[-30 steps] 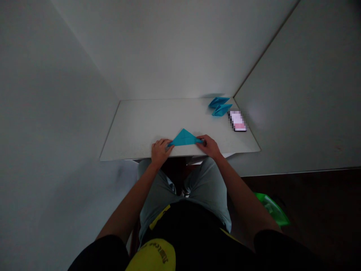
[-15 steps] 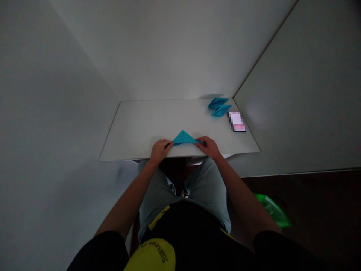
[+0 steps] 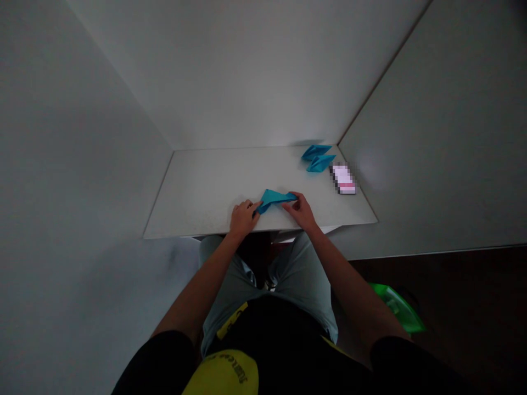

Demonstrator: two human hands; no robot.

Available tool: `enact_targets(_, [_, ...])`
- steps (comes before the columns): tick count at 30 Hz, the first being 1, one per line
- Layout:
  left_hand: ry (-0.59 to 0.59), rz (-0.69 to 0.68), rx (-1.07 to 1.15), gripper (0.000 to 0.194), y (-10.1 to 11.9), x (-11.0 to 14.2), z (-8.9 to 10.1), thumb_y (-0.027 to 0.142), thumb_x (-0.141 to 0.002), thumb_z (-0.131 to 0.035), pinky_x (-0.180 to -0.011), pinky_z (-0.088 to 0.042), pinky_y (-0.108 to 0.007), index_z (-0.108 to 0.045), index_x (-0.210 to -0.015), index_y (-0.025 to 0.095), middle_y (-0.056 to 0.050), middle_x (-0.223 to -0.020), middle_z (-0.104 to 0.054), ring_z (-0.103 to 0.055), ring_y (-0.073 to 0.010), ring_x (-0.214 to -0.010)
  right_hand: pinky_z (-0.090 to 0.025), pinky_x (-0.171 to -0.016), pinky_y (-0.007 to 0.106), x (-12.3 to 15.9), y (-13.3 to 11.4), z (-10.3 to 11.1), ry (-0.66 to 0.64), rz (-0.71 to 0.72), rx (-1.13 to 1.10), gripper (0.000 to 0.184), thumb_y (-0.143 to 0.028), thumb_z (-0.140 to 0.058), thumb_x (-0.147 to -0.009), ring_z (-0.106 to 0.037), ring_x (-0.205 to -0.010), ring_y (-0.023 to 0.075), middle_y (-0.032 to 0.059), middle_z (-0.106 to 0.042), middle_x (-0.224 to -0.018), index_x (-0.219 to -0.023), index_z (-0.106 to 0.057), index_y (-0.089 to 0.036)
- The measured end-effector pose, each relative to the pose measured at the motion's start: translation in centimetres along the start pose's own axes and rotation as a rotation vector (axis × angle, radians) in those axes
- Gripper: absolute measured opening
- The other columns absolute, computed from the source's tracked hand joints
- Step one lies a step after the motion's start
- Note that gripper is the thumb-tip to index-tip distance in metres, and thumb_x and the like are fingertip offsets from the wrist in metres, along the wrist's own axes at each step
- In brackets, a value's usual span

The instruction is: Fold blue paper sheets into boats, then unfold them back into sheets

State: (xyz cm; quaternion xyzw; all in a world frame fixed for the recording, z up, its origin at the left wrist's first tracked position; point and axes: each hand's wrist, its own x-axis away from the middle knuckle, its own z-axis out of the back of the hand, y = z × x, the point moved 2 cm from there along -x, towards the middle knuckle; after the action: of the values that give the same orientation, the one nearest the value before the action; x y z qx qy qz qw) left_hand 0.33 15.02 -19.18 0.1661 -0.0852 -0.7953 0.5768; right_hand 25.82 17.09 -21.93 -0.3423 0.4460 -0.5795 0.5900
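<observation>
A folded piece of blue paper [image 3: 273, 198] lies between my two hands near the front of the white table [image 3: 197, 189]. It is turned at an angle, its right end narrowing to a point. My left hand [image 3: 244, 217] grips the paper's left end with the fingertips, and the fingers partly cover that end. At the narrow right end, my right hand [image 3: 302, 211] pinches the tip between thumb and fingers. Two folded blue paper boats, a rear boat [image 3: 316, 152] and a front boat [image 3: 320, 163], sit close together at the back right.
A phone [image 3: 343, 179] with a blurred-out screen lies at the table's right side. Walls close in the table at the back, left and right. A green plastic bag or container [image 3: 397, 307] is low on the right. My legs are under the table's front edge.
The blue paper has turned from a level, symmetrical triangle to a slanted shape, its right end higher. My left hand has shifted right, and my right hand has moved slightly up and left.
</observation>
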Motion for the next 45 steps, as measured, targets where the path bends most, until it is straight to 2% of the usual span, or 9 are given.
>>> enact_targets(5, [0.032, -0.018, 0.070, 0.042, -0.3, 0.5, -0.3, 0.021, -0.104, -0.057, -0.096, -0.050, -0.042, -0.072, -0.143, 0.025, -0.012, -0.115, -0.075, -0.069, -0.0297, -0.109, -0.052, -0.061, 0.032, -0.5, -0.1, -2.1, 0.088, -0.002, -0.147, 0.085, -0.056, -0.086, -0.079, -0.053, -0.064, 0.0142, 0.0020, -0.064, -0.105, -0.150, -0.048, -0.027])
enact_targets(11, [0.049, 0.042, 0.350, 0.043, -1.2, 0.3, -0.7, 0.026, -0.102, -0.065, -0.091, -0.055, -0.037, -0.067, -0.144, 0.023, -0.007, -0.107, -0.079, -0.072, -0.0224, -0.090, -0.056, -0.075, 0.037, -0.7, -0.6, -2.6, 0.071, 0.064, -0.025, 0.061, -0.044, -0.075, -0.088, -0.061, -0.079, 0.0206, 0.0039, -0.066, -0.104, -0.144, -0.059, -0.024])
enact_targets(14, [0.041, 0.103, 0.495, 0.056, -1.7, 0.1, -0.9, 0.033, -0.097, -0.074, -0.079, -0.054, -0.033, -0.060, -0.150, 0.022, -0.002, -0.094, -0.077, -0.070, -0.0191, -0.077, -0.058, -0.083, 0.040, -0.3, -1.3, -2.7, -0.042, 0.236, 0.035, 0.046, -0.038, -0.071, -0.093, -0.064, -0.092, 0.0236, 0.0081, -0.066, -0.114, -0.137, -0.068, -0.025])
enact_targets(18, [0.050, 0.133, 0.610, 0.076, -2.0, 0.3, -1.2, 0.039, -0.094, -0.078, -0.072, -0.051, -0.028, -0.046, -0.162, 0.022, 0.003, -0.083, -0.075, -0.068, -0.0165, -0.071, -0.061, -0.084, 0.040, 0.5, -2.1, -3.2, -0.269, 0.384, 0.083, 0.058, -0.034, -0.068, -0.099, -0.066, -0.089, 0.0210, 0.0108, -0.064, -0.130, -0.156, -0.058, -0.030])
enact_targets(22, [0.064, 0.147, 0.698, 0.099, -2.0, 0.4, -1.0, 0.041, -0.095, -0.077, -0.074, -0.052, -0.027, -0.022, -0.174, 0.021, 0.005, -0.080, -0.074, -0.069, -0.0161, -0.072, -0.056, -0.106, 0.050, 1.0, -2.2, -2.9, -0.317, 0.472, 0.223, 0.055, -0.033, -0.068, -0.102, -0.068, -0.117, 0.0287, 0.0112, -0.070, -0.136, -0.156, -0.059, -0.031])
enact_targets(30, [0.080, 0.124, 0.281, 0.027, -1.5, 0.0, 0.2, 0.030, -0.096, -0.074, -0.094, -0.054, -0.040, -0.083, -0.121, 0.025, -0.007, -0.098, -0.073, -0.071, -0.0243, -0.093, -0.047, -0.113, 0.056, 0.9, -0.7, -1.0, -0.213, 0.403, 0.446, 0.028, -0.034, -0.070, -0.102, -0.064, -0.130, 0.0333, 0.0104, -0.074, -0.140, -0.129, -0.078, -0.030])
enact_targets(35, [0.130, 0.090, 0.198, 0.017, -1.3, 0.1, 0.4, 0.035, -0.098, -0.075, -0.108, -0.047, -0.047, -0.083, -0.111, 0.027, -0.011, -0.126, -0.072, -0.065, -0.0295, -0.121, -0.047, -0.109, 0.053, 0.5, -0.3, -1.0, -0.210, 0.391, 0.434, 0.022, -0.037, -0.067, -0.104, -0.067, -0.124, 0.0322, 0.0103, -0.077, -0.133, -0.120, -0.079, -0.028])
enact_targets(40, [0.082, 0.099, 0.289, 0.020, -1.5, 0.0, 0.2, 0.035, -0.104, -0.069, -0.108, -0.047, -0.046, -0.077, -0.118, 0.024, -0.008, -0.117, -0.080, -0.070, -0.0272, -0.115, -0.052, -0.094, 0.044, 0.3, -0.3, -1.0, -0.197, 0.301, 0.395, 0.024, -0.036, -0.062, -0.106, -0.070, -0.095, 0.0262, 0.0087, -0.079, -0.106, -0.119, -0.078, -0.024])
enact_targets(45, [0.101, 0.061, 0.279, 0.036, -1.3, 0.1, 0.0, 0.029, -0.103, -0.068, -0.106, -0.049, -0.043, -0.070, -0.138, 0.025, -0.009, -0.125, -0.077, -0.072, -0.0247, -0.111, -0.050, -0.096, 0.047, 0.9, -1.3, -1.3, -0.231, 0.383, 0.487, 0.034, -0.028, -0.057, -0.107, -0.068, -0.107, 0.0289, 0.0108, -0.077, -0.126, -0.136, -0.076, -0.028])
